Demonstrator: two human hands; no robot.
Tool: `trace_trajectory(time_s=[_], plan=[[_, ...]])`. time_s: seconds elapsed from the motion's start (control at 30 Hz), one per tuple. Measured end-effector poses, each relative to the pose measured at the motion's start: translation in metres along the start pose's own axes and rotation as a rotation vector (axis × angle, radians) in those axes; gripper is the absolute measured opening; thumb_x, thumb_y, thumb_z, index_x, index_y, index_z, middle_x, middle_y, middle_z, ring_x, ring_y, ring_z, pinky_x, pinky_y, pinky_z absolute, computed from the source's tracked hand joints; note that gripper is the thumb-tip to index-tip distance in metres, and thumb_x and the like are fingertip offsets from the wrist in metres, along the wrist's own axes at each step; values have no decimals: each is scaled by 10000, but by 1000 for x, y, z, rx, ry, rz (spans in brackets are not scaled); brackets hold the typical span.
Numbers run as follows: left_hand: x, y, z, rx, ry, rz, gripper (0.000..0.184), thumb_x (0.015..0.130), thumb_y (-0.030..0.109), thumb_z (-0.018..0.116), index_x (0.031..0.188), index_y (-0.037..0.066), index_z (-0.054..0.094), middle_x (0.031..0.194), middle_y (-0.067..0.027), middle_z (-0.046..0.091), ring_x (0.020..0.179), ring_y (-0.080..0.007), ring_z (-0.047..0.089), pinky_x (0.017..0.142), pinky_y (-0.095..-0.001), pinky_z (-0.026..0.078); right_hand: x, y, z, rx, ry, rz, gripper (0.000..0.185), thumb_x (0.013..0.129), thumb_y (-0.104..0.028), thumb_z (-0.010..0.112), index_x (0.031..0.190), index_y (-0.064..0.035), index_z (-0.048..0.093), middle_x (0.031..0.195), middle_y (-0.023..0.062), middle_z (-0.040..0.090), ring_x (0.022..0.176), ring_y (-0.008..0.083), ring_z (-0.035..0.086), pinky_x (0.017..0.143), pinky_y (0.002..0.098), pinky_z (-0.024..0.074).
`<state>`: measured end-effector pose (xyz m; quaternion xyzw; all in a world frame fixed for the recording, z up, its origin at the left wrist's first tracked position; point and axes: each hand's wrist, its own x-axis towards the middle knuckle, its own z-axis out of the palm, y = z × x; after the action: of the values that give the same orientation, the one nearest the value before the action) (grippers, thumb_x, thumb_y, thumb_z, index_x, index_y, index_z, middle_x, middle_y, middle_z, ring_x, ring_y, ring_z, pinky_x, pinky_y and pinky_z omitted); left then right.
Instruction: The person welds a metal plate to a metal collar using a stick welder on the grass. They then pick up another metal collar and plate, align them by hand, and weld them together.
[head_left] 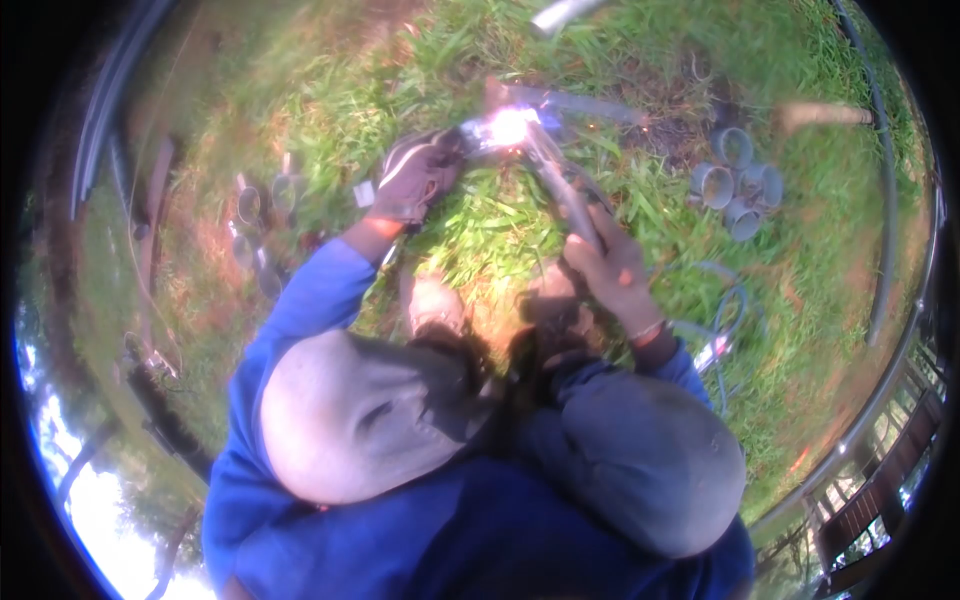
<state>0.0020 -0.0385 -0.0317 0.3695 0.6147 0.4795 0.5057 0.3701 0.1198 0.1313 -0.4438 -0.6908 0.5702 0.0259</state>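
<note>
Across the ground: green grass, with brown patches.
Blue top: its sleeves cover both arms, which reach forward past bent knees.
Hands: apart from each other; the gloved left hand curls just beside the glare, and whether it is clamped on anything I cannot tell; the right hand is wrapped around a long tool.
Long tool: slants forward and leftward from the right hand, its tip at the glare.
Pipe pieces: short, round, clustered on the grass right of the right hand.
Grey bar: beyond the tool.
White-violet glare: hides the tool's tip.
</note>
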Motion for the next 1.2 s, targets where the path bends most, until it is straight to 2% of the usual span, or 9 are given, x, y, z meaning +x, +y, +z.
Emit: trace_trajectory(time_s=[0.07, 0.2, 0.37, 0.47, 0.57, 0.77, 1.0, 1.17, 1.2], plan=[[2, -31, -8, -416, -17, 267, 599, 1030, 296, 878, 1554, 33, 754, 1581, -210, 757, 1488, -379, 700, 1259, -512, 550, 0, 12, 2, 71, -4, 4, 569, 1028, -268, 818, 1548, -66, 707, 1016, 125, 816, 905, 207, 799, 831, 391, 629], [5, 38, 4, 585, 178, 120, 493, 996, 285, 888, 1435, 67, 831, 1481, -185, 811, 1390, -403, 737, 1199, -511, 554, -5, 13, 2, 60, 114, -56, 676, 1045, -245, 862, 1639, 8, 659, 1047, 144, 840, 917, 166, 809, 829, 362, 640], [7, 2, -3, 734, 259, 231, 395, 994, 274, 887, 1343, 88, 872, 1434, -173, 837, 1362, -396, 753, 1207, -498, 549, -3, 20, 4, 58, 113, -68, 734, 1051, -280, 877, 1665, 39, 635, 1056, 162, 846, 924, 181, 826, 841, 362, 649], [4, -8, -4, 258, 184, 85, 378, 1001, 265, 883, 1340, 96, 883, 1405, -174, 853, 1332, -390, 776, 1206, -501, 557, -3, 12, 2, 44, 92, -47, 688, 1040, -270, 875, 1630, 15, 666, 1059, 151, 850, 930, 192, 834, 850, 370, 651], [5, 48, 9, 394, 185, -1, 400, 1003, 275, 887, 1355, 86, 879, 1384, -188, 858, 1319, -385, 789, 1216, -502, 558, -1, 12, 3, 53, 74, -29, 649, 1026, -272, 874, 1588, -5, 691, 1066, 149, 855, 931, 206, 840, 855, 381, 653], [7, 39, 2, 669, 221, 258, 427, 1006, 337, 885, 1327, 56, 882, 1352, -188, 866, 1304, -372, 800, 1228, -493, 555, 1, 13, 2, 76, 24, 29, 625, 1005, -314, 861, 1539, -25, 712, 1070, 166, 857, 935, 238, 849, 862, 399, 655], [6, -11, -22, 446, 23, 127, 996, 895, 593, 1015, 1585, -40, 676, 1623, -231, 693, 1511, -371, 672, 1324, -510, 500, 2, 8, 3, 10, 51, -15, 581, 998, -335, 843, 1495, -59, 718, 1030, 163, 839, 933, 268, 842, 868, 424, 648], [2, -23, -23, 118, 3, 178, 1057, 884, 600, 1029, 1637, -26, 632, 1660, -215, 663, 1552, -375, 635, 1366, -500, 467, 2, 4, 2, 45, 19, 8, 516, 999, -337, 835, 1421, -59, 727, 1009, 164, 826, 912, 270, 830, 856, 426, 645], [6, -27, -27, 313, 27, 277, 1066, 875, 571, 1043, 1654, -19, 617, 1672, -208, 654, 1557, -372, 631, 1369, -503, 467, 2, 2, 2, 33, 21, 12, 496, 1001, -338, 831, 1398, -60, 727, 1001, 164, 821, 904, 271, 826, 850, 427, 642]])
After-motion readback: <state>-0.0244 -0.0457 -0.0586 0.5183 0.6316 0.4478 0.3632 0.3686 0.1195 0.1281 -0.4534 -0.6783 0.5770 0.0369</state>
